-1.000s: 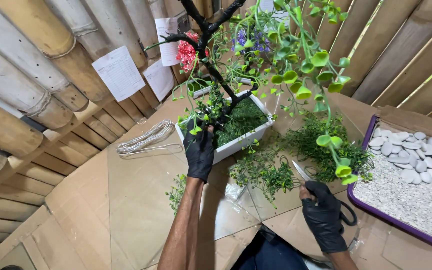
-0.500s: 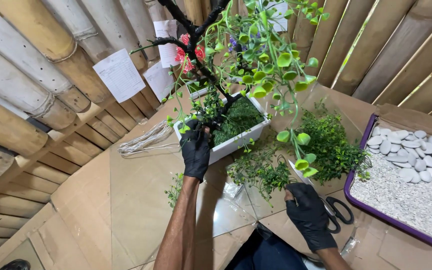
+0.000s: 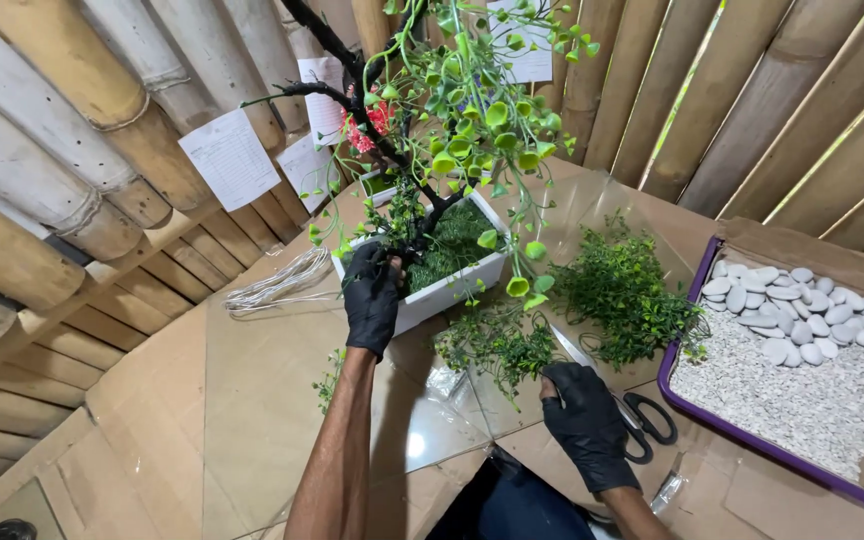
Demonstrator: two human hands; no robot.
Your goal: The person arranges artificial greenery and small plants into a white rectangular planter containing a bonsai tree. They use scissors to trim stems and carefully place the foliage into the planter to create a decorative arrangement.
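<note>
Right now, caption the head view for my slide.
Gloved left hand grips white planter of artificial tree; right hand rests by scissors.

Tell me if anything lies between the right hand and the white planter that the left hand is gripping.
Yes. A loose clump of green sprigs lies on the table between the right hand and the white planter. Hanging stems with round green leaves also dangle over that gap. The left hand already grips the planter's near corner.
</note>
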